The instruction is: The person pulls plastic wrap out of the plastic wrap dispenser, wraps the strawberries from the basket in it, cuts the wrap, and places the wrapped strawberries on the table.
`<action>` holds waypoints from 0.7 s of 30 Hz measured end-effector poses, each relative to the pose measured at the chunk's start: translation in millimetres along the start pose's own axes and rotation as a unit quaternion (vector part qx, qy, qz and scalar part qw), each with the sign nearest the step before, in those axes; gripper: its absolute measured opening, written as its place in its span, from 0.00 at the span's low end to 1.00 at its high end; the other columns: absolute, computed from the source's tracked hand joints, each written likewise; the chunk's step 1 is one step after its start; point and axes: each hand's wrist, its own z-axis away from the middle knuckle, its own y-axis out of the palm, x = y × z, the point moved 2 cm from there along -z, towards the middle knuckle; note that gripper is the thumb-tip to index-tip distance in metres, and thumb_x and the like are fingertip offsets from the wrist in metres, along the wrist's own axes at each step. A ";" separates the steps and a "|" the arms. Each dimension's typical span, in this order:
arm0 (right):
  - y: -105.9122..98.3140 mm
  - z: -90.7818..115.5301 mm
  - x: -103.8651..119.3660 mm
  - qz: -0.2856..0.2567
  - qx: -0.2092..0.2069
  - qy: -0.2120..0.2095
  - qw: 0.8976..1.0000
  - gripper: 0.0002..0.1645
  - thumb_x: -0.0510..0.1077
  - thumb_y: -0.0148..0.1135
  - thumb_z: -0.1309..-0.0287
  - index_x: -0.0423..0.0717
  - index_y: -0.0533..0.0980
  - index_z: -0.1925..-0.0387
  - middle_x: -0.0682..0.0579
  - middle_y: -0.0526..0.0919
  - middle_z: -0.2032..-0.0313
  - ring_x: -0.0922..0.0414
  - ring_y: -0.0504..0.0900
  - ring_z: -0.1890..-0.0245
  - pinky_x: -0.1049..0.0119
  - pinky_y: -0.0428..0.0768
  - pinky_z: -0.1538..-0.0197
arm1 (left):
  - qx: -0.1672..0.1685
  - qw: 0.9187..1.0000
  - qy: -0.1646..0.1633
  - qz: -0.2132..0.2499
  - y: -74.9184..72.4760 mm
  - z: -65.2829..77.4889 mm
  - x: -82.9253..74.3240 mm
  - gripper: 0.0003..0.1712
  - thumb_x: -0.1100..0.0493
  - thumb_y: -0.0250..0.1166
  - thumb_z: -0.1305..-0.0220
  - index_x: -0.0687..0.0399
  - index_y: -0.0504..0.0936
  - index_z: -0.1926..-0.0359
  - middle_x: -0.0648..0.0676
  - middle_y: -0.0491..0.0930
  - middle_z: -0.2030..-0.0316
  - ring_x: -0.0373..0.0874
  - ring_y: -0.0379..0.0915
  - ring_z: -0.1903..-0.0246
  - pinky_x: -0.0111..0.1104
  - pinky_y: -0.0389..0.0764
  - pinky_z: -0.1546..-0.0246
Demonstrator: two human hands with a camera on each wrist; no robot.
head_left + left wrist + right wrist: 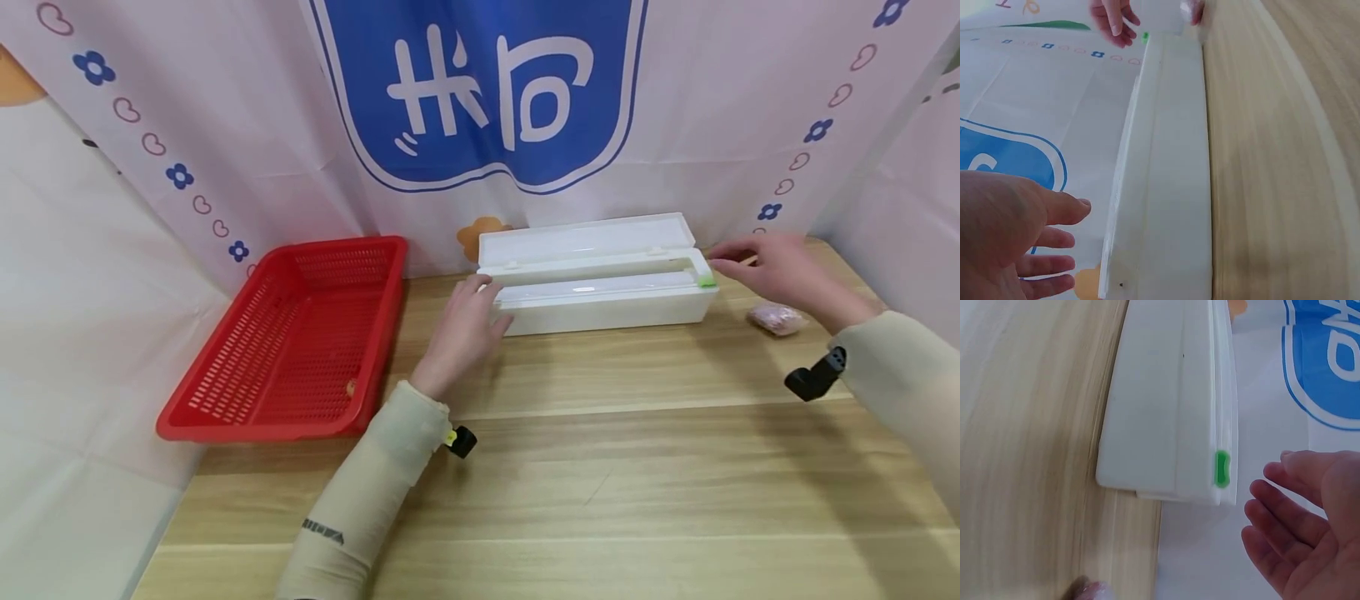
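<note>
A long white box (600, 312), which looks like a cling film dispenser, stands at the back of the table. Its hinged lid (585, 240) is raised and leans toward the curtain; a pale roll (592, 286) lies inside. At the front right corner sits a green piece (1222, 469). My left hand (467, 325) is at the box's left end, fingers loosely extended and holding nothing. By the right end, my right hand (783, 271) has its fingers relaxed beside the corner, with a gap to the box in the right wrist view.
To the left is a red plastic basket (273, 429) with perforated sides, a small brownish thing (350, 387) near its right wall. A small pinkish wrapped lump (777, 318) lies below my right hand. Behind the wooden table (570, 483) hangs a printed curtain (285, 108).
</note>
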 end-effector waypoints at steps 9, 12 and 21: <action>13.2 -19.2 20.9 0.021 0.050 -0.048 0.997 0.24 0.52 0.51 0.33 0.42 0.75 0.43 0.37 0.78 0.43 0.41 0.76 0.47 0.41 0.71 0.42 | 0.053 0.998 0.014 -0.013 2.7 -25.6 -2.1 0.33 0.47 0.61 0.36 0.56 0.69 0.34 0.57 0.70 0.37 0.50 0.64 0.37 0.40 0.68 0.34; 19.5 -24.0 21.5 0.030 0.061 -0.071 0.995 0.23 0.49 0.51 0.32 0.40 0.74 0.42 0.37 0.76 0.41 0.40 0.73 0.42 0.40 0.69 0.40 | 0.077 0.997 0.017 -0.021 7.0 -32.3 0.0 0.32 0.47 0.60 0.35 0.56 0.69 0.34 0.57 0.71 0.37 0.50 0.66 0.38 0.40 0.67 0.34; 28.6 -31.6 22.4 0.038 0.079 -0.081 0.993 0.22 0.45 0.52 0.32 0.38 0.74 0.43 0.35 0.75 0.41 0.39 0.71 0.40 0.40 0.68 0.38 | 0.103 0.992 0.047 -0.048 16.9 -38.5 5.0 0.27 0.45 0.57 0.33 0.54 0.71 0.39 0.54 0.75 0.43 0.47 0.70 0.45 0.39 0.72 0.39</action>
